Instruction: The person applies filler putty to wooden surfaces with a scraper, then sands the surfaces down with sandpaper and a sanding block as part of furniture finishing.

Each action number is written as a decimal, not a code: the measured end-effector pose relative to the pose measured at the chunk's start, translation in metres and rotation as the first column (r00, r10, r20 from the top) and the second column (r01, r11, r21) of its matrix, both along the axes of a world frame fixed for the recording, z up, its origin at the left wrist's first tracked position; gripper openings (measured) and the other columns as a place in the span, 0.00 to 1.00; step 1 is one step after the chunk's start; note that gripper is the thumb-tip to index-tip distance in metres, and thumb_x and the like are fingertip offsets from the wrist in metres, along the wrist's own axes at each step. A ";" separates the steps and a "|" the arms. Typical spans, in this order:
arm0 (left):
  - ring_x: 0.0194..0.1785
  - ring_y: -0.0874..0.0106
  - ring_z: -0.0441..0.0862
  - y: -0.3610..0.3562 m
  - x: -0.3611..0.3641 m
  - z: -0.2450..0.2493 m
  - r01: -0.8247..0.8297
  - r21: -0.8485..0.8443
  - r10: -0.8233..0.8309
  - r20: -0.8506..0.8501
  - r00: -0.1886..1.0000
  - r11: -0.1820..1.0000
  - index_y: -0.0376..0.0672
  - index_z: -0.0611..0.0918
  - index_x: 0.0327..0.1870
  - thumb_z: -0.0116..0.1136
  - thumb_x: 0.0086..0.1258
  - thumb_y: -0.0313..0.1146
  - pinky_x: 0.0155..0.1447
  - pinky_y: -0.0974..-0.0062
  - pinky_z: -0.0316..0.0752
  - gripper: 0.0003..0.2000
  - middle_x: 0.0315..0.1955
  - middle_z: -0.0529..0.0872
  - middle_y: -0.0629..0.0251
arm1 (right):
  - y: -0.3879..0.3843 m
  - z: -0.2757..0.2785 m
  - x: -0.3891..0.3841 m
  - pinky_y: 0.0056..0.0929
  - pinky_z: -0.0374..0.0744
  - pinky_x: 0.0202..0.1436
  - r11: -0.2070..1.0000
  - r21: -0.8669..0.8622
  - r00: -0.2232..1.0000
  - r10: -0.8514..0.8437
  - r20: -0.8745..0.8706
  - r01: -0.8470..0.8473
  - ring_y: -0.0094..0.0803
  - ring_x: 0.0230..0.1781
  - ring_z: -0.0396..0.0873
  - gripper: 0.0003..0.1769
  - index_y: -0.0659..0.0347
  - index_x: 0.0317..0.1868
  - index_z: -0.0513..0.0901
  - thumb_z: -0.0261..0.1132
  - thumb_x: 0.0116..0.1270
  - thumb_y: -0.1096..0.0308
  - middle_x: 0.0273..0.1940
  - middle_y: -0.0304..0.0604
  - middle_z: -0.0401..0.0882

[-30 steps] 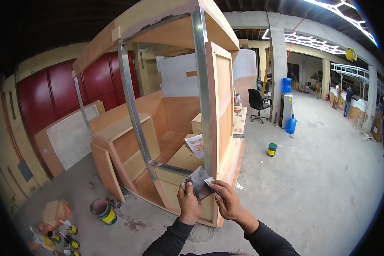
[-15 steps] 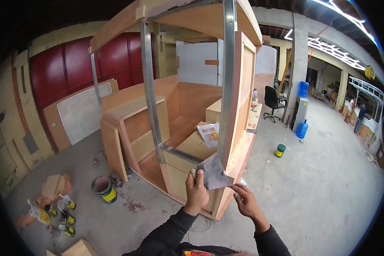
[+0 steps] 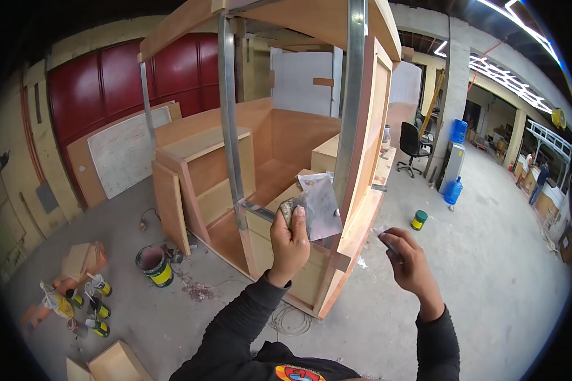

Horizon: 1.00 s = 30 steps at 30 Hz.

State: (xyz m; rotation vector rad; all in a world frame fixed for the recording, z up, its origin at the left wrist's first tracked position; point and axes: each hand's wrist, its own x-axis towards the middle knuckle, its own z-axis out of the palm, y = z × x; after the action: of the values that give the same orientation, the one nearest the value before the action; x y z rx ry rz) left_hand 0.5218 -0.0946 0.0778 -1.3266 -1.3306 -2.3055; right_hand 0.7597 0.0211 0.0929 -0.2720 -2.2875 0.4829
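- The wooden booth (image 3: 305, 136), with plywood sides and upright metal posts (image 3: 231, 114), fills the middle of the view, just beyond the hands.
- Red panels (image 3: 127, 82) cover the wall behind it, and a whiteboard (image 3: 130, 152) leans at the left.
- A black chair (image 3: 412, 140) stands on the floor at the right, near the blue water jug (image 3: 452, 190).
- A dark bucket (image 3: 154, 265) with a yellow band sits on the floor left of the booth; small tins (image 3: 100, 286) are grouped further left.
- The left hand (image 3: 290, 244) is raised in front of the booth, its fingers closed on one edge of the flat plate, thumb across the near face.
- The flat plate (image 3: 323, 209) extends to the right of those fingers, tilted, in front of a printed sheet (image 3: 314, 180). It is thin, four-sided and greyish, with a cloudy smeared face and a rougher, darker patch by the thumb.
- The right hand (image 3: 413, 261) is well apart from the plate, its fingers bent and pinched on the small blade.
- The small blade (image 3: 391, 244) looks dark, with a pale end poking past the fingertips; its full shape is hidden.
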 end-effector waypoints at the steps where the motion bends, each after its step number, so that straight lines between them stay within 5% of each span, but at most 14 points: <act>1: 0.31 0.82 0.68 0.000 -0.002 0.000 -0.005 0.003 0.005 -0.001 1.000 1.000 0.35 0.76 0.43 0.49 0.80 0.32 0.36 0.79 0.68 0.08 0.29 0.77 0.72 | 0.002 0.006 -0.003 0.42 0.79 0.57 0.999 0.043 1.000 0.015 0.008 -0.016 0.53 0.58 0.76 0.24 0.62 0.57 0.79 0.61 0.60 0.87 0.58 0.53 0.76; 9: 0.36 0.79 0.70 0.007 -0.031 0.029 -0.121 -0.009 0.121 -0.029 0.992 0.993 0.34 0.75 0.42 0.47 0.81 0.32 0.42 0.77 0.69 0.10 0.33 0.78 0.70 | 0.012 0.054 -0.037 0.44 0.77 0.59 0.980 0.200 1.000 0.010 0.028 -0.015 0.53 0.58 0.75 0.22 0.62 0.60 0.77 0.60 0.65 0.81 0.59 0.53 0.76; 13: 0.35 0.79 0.70 0.028 -0.055 0.049 -0.042 0.127 0.044 -0.017 0.999 0.991 0.33 0.75 0.42 0.47 0.81 0.33 0.39 0.76 0.69 0.10 0.32 0.78 0.70 | 0.019 0.098 -0.068 0.44 0.76 0.59 0.972 0.233 0.999 -0.045 -0.007 0.045 0.53 0.59 0.74 0.24 0.58 0.62 0.77 0.62 0.65 0.80 0.58 0.52 0.76; 15: 0.33 0.81 0.69 0.038 -0.068 0.055 -0.068 0.193 0.087 -0.090 0.992 0.979 0.32 0.74 0.42 0.48 0.81 0.30 0.37 0.79 0.69 0.09 0.30 0.76 0.68 | 0.022 0.119 -0.086 0.43 0.78 0.60 0.858 0.513 0.999 -0.020 0.040 -0.003 0.50 0.60 0.75 0.23 0.57 0.59 0.81 0.64 0.63 0.82 0.57 0.50 0.77; 19: 0.33 0.80 0.70 0.057 -0.089 0.063 -0.022 0.234 0.047 -0.101 0.994 0.972 0.32 0.74 0.41 0.47 0.80 0.29 0.38 0.79 0.70 0.08 0.30 0.77 0.67 | 0.028 0.136 -0.126 0.44 0.77 0.62 0.736 0.675 0.995 -0.090 0.030 0.046 0.47 0.60 0.75 0.23 0.55 0.57 0.83 0.68 0.61 0.78 0.55 0.46 0.78; 25: 0.34 0.79 0.70 0.092 -0.129 0.067 -0.090 0.266 0.112 -0.068 0.991 0.960 0.32 0.75 0.45 0.50 0.80 0.31 0.38 0.79 0.69 0.09 0.33 0.78 0.69 | 0.051 0.147 -0.180 0.45 0.72 0.67 0.672 0.740 0.986 -0.107 0.125 -0.021 0.47 0.64 0.71 0.35 0.54 0.61 0.81 0.65 0.48 0.82 0.58 0.47 0.76; 30: 0.40 0.74 0.77 0.107 -0.163 0.061 -0.062 0.277 0.048 0.058 0.997 0.959 0.30 0.75 0.48 0.50 0.80 0.33 0.44 0.75 0.73 0.12 0.38 0.81 0.62 | 0.048 0.146 -0.203 0.41 0.73 0.64 0.662 0.741 0.925 -0.200 0.322 -0.115 0.40 0.63 0.72 0.31 0.52 0.59 0.83 0.66 0.51 0.78 0.56 0.41 0.79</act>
State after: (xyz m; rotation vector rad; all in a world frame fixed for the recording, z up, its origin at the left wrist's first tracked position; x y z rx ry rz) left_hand 0.3584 0.0120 0.1387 -1.1348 -0.9933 -2.3943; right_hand 0.5565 0.0691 0.2390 0.0129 -2.6259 -0.6346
